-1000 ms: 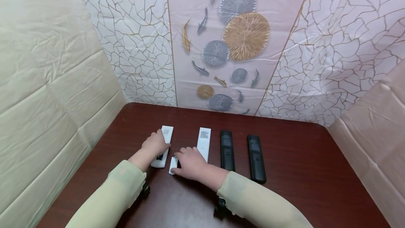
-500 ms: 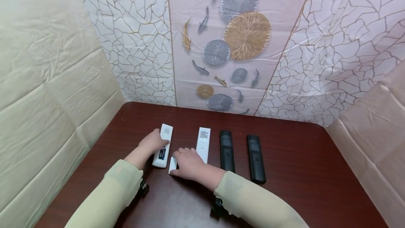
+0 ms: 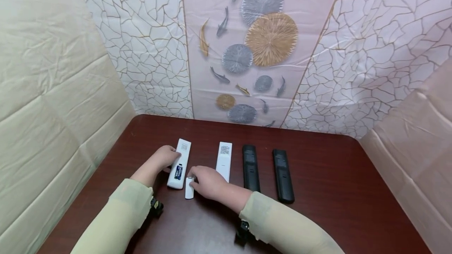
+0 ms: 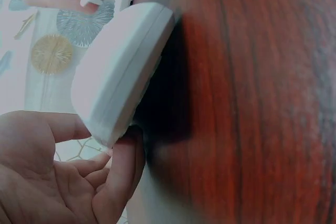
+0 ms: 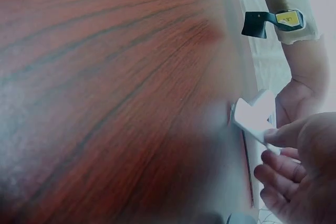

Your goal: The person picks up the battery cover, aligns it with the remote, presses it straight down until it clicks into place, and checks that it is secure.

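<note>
At the left of the table, a white remote control (image 3: 183, 152) lies back side up, its battery bay uncovered and batteries (image 3: 178, 171) showing inside. My left hand (image 3: 164, 158) grips it by its left edge, thumb on top and fingers underneath; in the left wrist view the near end of the remote (image 4: 123, 66) is tilted up from the table. Just right of it, my right hand (image 3: 208, 181) pinches a small white battery cover (image 3: 189, 188). The right wrist view shows the thumb on the cover (image 5: 249, 121), with the fingers behind it.
A second white remote (image 3: 224, 160) lies partly behind the right hand. Further right are two black remotes, one (image 3: 251, 167) beside the other (image 3: 283, 175), both back side up. The dark red table (image 3: 328, 191) meets a patterned cloth (image 3: 240, 89) at its far edge.
My left hand has shifted toward the remote's left side and its battery bay is now uncovered to view. My right hand has turned the cover more upright and moved it slightly left.
</note>
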Available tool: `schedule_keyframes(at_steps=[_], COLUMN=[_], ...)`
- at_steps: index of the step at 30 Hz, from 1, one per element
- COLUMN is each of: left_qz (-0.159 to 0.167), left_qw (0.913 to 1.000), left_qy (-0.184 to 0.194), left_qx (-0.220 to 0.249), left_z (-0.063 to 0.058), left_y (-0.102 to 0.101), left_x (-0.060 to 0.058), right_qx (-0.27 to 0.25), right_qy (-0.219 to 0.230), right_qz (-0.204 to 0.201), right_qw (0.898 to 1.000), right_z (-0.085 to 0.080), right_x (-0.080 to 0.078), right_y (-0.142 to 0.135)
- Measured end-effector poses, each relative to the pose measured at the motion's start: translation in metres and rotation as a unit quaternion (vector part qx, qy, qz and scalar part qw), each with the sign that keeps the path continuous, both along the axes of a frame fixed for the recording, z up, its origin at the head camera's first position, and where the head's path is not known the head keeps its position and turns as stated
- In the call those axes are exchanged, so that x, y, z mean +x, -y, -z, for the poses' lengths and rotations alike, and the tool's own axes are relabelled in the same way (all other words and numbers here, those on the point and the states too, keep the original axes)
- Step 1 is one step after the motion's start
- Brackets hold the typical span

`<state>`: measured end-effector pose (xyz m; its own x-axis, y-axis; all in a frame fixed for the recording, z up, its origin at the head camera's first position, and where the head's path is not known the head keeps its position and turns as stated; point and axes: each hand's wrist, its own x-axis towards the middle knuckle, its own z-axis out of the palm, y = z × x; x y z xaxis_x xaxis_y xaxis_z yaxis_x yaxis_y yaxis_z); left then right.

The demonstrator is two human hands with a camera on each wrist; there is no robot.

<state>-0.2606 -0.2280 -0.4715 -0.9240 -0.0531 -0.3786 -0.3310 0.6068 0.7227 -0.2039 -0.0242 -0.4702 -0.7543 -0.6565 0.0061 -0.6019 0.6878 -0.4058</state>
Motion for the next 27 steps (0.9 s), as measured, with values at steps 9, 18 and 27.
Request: schedule_keyframes(at_steps=[9, 18, 27], left_qz=[-0.020, -0.031, -0.018], left_qw=[0.9990, 0.9938, 0.9845], left_qy=[-0.009, -0.055, -0.088], left_qx=[0.039, 0.091, 0.151], left_z=[-0.004, -0.008, -0.022], left_y=[-0.002, -0.012, -0.033], left_x=[0.003, 0.010, 0.019], right_qx=[-0.104, -0.180, -0.246], right_qy=[0.041, 0.113, 0.138], right_qz=[0.022, 0.054, 0.088], right_qw=[0.994, 0.976, 0.955], right_z=[-0.006, -0.015, -0.031], right_x=[0.004, 0.004, 0.001], right_y=[-0.007, -0.015, -0.029])
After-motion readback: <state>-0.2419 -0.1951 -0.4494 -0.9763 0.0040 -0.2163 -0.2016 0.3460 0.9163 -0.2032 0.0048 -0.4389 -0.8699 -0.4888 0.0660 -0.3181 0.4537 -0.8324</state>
